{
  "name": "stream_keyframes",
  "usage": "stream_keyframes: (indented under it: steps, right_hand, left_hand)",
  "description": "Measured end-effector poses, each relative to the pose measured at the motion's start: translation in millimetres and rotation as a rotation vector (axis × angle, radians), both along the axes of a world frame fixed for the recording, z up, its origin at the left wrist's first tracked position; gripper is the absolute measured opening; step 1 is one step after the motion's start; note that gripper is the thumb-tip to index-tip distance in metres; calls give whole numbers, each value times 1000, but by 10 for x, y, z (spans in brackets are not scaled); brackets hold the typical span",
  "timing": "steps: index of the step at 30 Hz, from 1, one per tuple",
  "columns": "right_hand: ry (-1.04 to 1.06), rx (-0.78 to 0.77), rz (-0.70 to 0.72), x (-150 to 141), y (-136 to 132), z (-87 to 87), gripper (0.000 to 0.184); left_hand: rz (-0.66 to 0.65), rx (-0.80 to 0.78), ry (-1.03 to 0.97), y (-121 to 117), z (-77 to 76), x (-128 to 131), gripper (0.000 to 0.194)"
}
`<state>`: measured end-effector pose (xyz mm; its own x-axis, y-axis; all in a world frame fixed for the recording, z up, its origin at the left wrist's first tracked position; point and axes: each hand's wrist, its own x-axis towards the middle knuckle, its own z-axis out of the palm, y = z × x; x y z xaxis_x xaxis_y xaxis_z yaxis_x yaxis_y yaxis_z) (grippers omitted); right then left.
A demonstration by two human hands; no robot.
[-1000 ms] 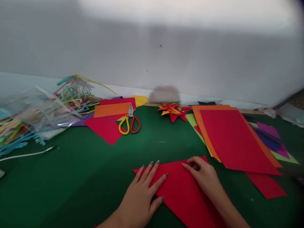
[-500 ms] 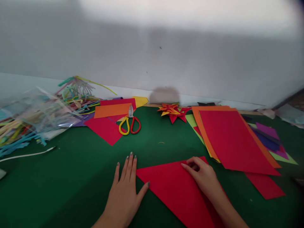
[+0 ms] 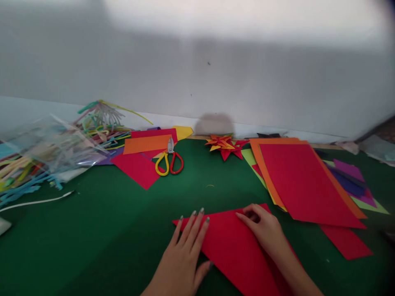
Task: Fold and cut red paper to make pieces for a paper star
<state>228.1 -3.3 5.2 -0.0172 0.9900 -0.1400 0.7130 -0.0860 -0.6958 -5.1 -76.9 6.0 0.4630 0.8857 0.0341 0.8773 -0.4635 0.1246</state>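
Around the folded red sheet point(image 3: 234, 246) on the bench point(image 3: 108, 230): scissors point(image 3: 170, 151) and paper stars point(image 3: 224, 144) beyond, paper stack point(image 3: 308, 185) to the right. Now laying left hand point(image 3: 182, 263) flat over its left corner, not beside it as earlier; keeping right hand point(image 3: 268, 230) curled at its upper edge, with grip unclear.

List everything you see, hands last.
paper sheet: one, red, front centre
scissors: one, yellow-red handles, back left
paper stars: count unclear, red-orange-yellow, back centre
paper stack: one, red over orange, right
loose papers: several, mixed colours, under scissors and far right
strips: many, mixed colours, far left
plastic bag: one, clear, over strips
cable: one, white, left
table: one, green, beneath
wall: one, grey, behind
left hand: one, at sheet's left corner
right hand: one, at sheet's far edge
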Motion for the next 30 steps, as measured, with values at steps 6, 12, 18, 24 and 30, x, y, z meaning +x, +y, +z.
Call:
stream_keyframes:
  steps: [6,12,18,24,30]
  right_hand:
    - [15,-4,-25,6,6,-50,20]
    - [34,-14,-81,10,22,-116,22]
    - [15,-3,-92,-5,14,-94,23]
    - [-21,-4,-108,-32,-1,-44,24]
    - [-54,5,-113,-48,-15,-36,26]
  left_hand:
    - [-77,-191,-18,-25,-30,-24,64]
    - [-77,-220,-28,-19,-22,-31,63]
    - [-57,-237,-33,-27,-11,-12,64]
    - [-33,-229,-40,-34,-3,3,61]
    - [-21,-208,-42,-52,-24,12,61]
